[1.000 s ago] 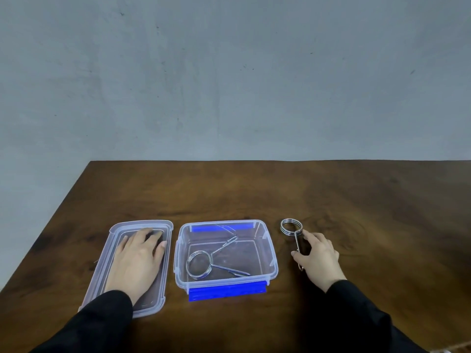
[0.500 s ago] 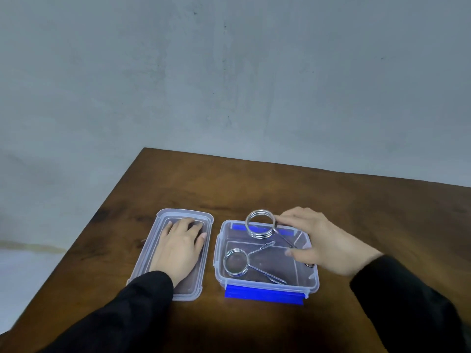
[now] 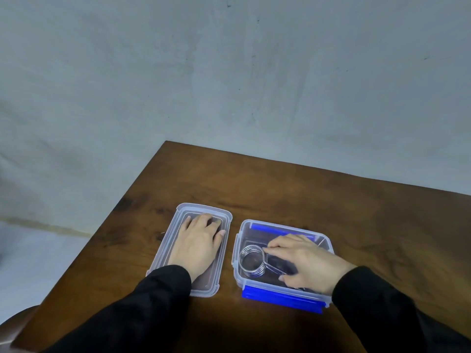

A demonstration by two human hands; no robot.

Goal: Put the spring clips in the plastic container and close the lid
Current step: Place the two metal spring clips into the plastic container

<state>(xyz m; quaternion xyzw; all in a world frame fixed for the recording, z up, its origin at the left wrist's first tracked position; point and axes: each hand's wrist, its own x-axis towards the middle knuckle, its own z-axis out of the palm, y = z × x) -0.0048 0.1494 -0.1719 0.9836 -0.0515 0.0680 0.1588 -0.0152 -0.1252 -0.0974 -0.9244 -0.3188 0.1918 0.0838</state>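
Observation:
A clear plastic container (image 3: 237, 253) with blue latches stands open on the brown table. Inside it a metal spring clip (image 3: 252, 261) shows its coiled ring at the left. My right hand (image 3: 305, 263) reaches down into the container, fingers pinched on that clip's wire arms. Another clip lies under it, mostly hidden by the hand. The clear lid (image 3: 173, 235) lies flat to the left of the container. My left hand (image 3: 198, 245) rests palm down on the lid, fingers spread.
The wooden table (image 3: 305, 194) ends at a far left corner and a left edge close to the lid. A grey wall rises behind. A rounded brown object (image 3: 15, 324) shows at the lower left.
My right hand picked the clip off the table to the right of the container, carried it over the rim and lowered it inside. The left hand stayed on the lid. The view swung left.

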